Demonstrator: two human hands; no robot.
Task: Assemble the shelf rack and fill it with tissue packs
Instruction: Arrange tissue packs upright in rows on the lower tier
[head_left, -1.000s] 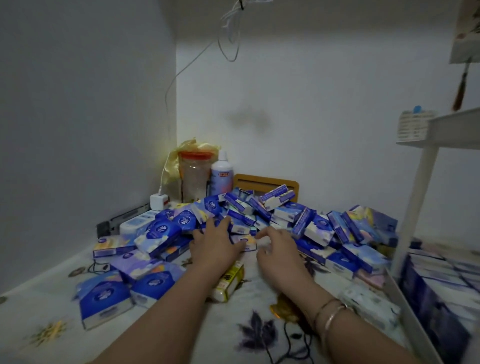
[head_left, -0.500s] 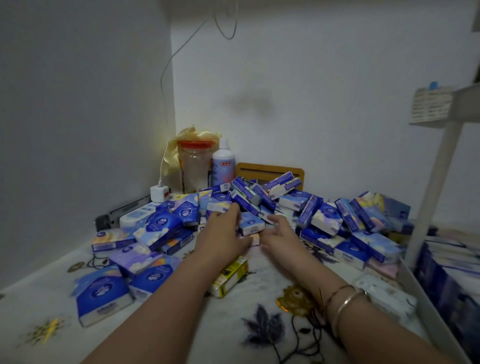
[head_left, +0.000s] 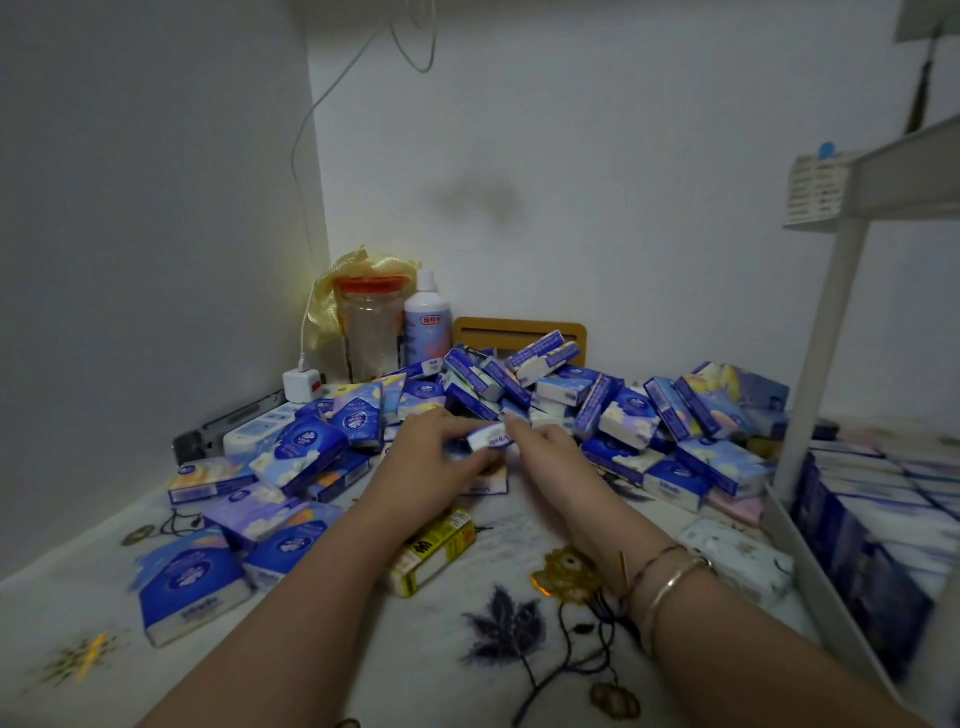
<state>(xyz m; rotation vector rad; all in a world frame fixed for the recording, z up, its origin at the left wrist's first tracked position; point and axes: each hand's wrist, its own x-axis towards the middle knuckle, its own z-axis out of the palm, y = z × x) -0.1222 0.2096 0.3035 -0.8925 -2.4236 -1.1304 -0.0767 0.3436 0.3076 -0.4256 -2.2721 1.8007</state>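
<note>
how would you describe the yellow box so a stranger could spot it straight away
Start at the heap of blue tissue packs in the wall corner. Just in front of it, beneath the left hand, lies the yellow box, the only yellow carton among blue ones.

Blue-and-white tissue packs on floral white cloth

Beyond the fingers: red-lidded clear jar, yellow bag, white bottle. Near side: yellow box. White rack.

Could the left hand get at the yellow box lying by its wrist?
Probably yes. The yellow box lies uncovered beside the left forearm, but the left hand grips a tissue pack it would have to free first.
</note>
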